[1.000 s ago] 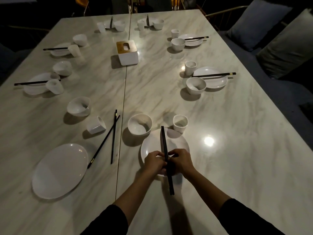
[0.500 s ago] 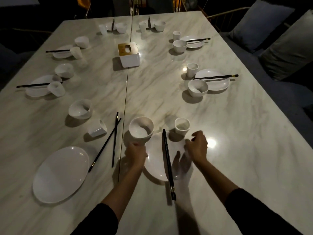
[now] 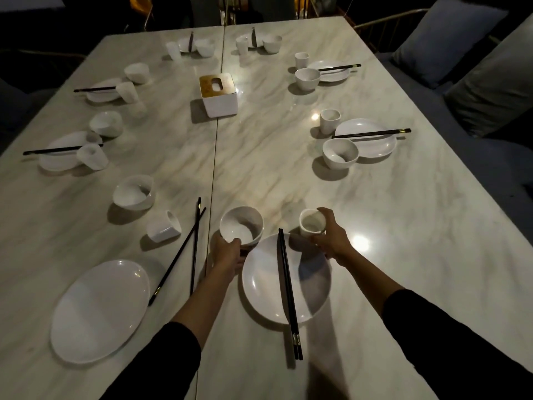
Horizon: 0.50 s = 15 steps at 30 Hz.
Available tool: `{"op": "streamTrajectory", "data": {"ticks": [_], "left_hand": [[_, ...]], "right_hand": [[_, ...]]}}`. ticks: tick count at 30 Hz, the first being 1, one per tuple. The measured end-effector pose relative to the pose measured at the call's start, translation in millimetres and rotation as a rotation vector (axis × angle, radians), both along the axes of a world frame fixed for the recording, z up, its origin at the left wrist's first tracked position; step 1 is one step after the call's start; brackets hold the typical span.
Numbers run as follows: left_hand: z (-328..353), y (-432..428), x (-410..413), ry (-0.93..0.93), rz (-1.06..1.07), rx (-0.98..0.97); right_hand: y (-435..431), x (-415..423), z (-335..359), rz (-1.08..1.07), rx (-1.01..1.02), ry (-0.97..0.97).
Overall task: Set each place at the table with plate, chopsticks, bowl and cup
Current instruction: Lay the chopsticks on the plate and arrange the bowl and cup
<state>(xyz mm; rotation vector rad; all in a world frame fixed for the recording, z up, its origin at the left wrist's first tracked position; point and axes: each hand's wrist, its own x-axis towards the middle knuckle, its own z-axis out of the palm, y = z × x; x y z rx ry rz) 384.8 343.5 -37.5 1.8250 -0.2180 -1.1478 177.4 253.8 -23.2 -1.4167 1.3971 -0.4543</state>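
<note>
flanking the far end of the chopsticks (image 3: 287, 284) laid across the plate (image 3: 313, 287), the bowl (image 3: 240, 226) is gripped at its rim by the left hand (image 3: 227, 255) and the cup (image 3: 311, 223) is clasped by curled fingers of the right hand (image 3: 331, 241). both appear empty in the dim light.

Both arms reach forward from the near edge, forearms bare, dark sleeves (image 3: 161, 359) ending short of the wrists. My left hand (image 3: 227, 252) grips the bowl (image 3: 240, 225) at its near side, thumb hooked over the rim; the fingers underneath are hidden. My right hand (image 3: 331, 241) is slightly farther out and to the right, fingers curled round the cup (image 3: 311, 223) from its right side. Both wrists look roughly straight. The hands are apart, not touching each other.
</note>
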Motion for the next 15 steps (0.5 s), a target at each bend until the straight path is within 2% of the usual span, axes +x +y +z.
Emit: {"op": "streamTrajectory", "data": {"ticks": [7,15], "left_hand": [[0.4,0.4,3.5,-0.054,0.007,-0.006],[4.2,5.0,2.1,-0.042,0.035,-0.021]], "right_hand": [[11.3,5.5,-14.6,-0.076,-0.019,0.014],[12.3,4.5,-15.3,-0.046,-0.012,0.019]]}}
